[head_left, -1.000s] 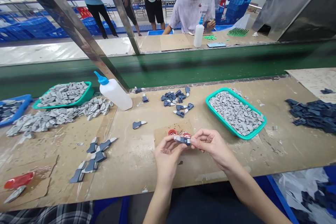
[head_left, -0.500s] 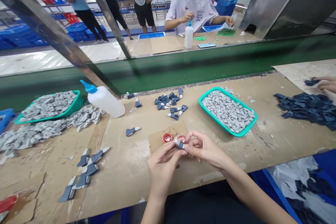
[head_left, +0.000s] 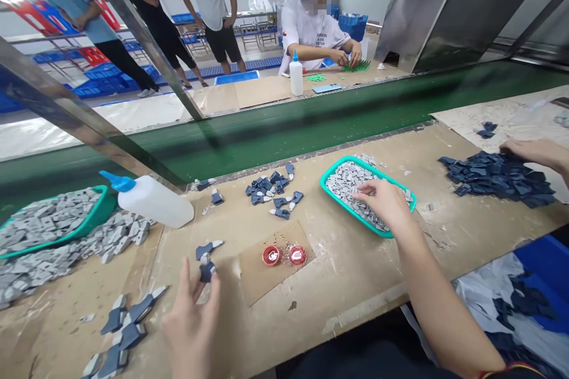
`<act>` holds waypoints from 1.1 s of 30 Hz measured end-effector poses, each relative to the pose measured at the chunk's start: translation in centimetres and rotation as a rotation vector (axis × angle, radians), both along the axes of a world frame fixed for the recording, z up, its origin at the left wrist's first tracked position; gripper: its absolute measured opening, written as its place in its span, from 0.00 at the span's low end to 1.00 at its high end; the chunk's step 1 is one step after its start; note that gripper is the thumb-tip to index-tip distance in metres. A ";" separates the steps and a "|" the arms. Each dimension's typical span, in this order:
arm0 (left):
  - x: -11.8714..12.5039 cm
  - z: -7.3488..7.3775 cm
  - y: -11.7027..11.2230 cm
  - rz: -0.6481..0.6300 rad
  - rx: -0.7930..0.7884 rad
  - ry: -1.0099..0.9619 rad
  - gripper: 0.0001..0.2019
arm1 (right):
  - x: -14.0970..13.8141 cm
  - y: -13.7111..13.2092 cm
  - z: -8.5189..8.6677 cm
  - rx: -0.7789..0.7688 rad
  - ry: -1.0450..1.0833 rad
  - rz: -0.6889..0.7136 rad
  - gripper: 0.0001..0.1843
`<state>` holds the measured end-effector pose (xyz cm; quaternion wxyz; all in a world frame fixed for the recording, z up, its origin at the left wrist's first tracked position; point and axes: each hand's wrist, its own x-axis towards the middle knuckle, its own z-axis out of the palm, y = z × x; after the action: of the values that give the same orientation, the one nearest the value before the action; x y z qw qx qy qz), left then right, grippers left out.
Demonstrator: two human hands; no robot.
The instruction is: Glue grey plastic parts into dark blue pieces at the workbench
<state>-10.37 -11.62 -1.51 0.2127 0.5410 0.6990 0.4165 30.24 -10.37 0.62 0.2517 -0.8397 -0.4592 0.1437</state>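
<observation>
My left hand (head_left: 191, 323) hangs open near the table's front edge, its fingers spread just below a small navy-and-grey part (head_left: 207, 263). My right hand (head_left: 384, 201) rests over a teal tray (head_left: 355, 213) of grey pieces, with fingertips among them. Whether it has a piece is hidden. Two small red lids (head_left: 283, 255) lie on a cardboard sheet (head_left: 278, 266) between my hands. A loose cluster of navy parts (head_left: 271, 192) lies beyond them.
A co-worker's hand (head_left: 536, 152) reaches over a navy pile (head_left: 498, 177) at right. A white glue bottle (head_left: 151, 201) and a grey-filled teal tray (head_left: 57, 219) stand at left. A green conveyor belt (head_left: 275, 130) runs behind the table, with another worker beyond it.
My hands have parted. The left moved down-left, no longer holding the small part, and the right moved up onto the teal tray. The co-worker's hand moved in at right.
</observation>
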 end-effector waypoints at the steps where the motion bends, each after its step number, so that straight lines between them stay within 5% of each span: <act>1: -0.8 -0.1 0.4 -0.011 -0.002 0.177 0.42 | -0.2 0.3 -0.4 -0.018 0.001 0.003 0.12; 5: -1.5 0.2 2.4 -0.161 0.114 0.631 0.34 | -1.0 0.9 -1.2 -0.038 -0.001 0.002 0.07; 9: 1.5 2.3 5.4 -0.231 0.207 0.663 0.22 | -1.1 0.5 -1.3 -0.034 -0.035 0.001 0.09; 14: 8.5 4.3 9.4 -0.645 -0.250 0.493 0.23 | -1.5 -0.9 -1.3 0.140 0.015 -0.002 0.08; 20: 13.4 1.9 12.6 -0.581 -0.335 0.506 0.26 | -2.3 -3.5 -0.5 0.427 0.605 -0.019 0.15; 23: 12.9 1.4 13.0 -0.597 -0.331 0.432 0.21 | -3.1 -4.8 0.3 0.439 0.689 -0.005 0.16; 27: 10.0 2.7 12.0 -0.678 -0.334 0.211 0.17 | -5.5 -5.8 0.3 0.344 0.829 0.103 0.15; 33: 5.8 4.4 6.0 -0.562 -0.211 -0.387 0.22 | -10.4 -5.7 -1.0 0.183 0.985 0.202 0.15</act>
<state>-4.53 -5.61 2.84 0.5021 0.5984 0.5088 0.3619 19.81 -16.05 -0.33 0.4957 -0.5983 -0.3755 0.5052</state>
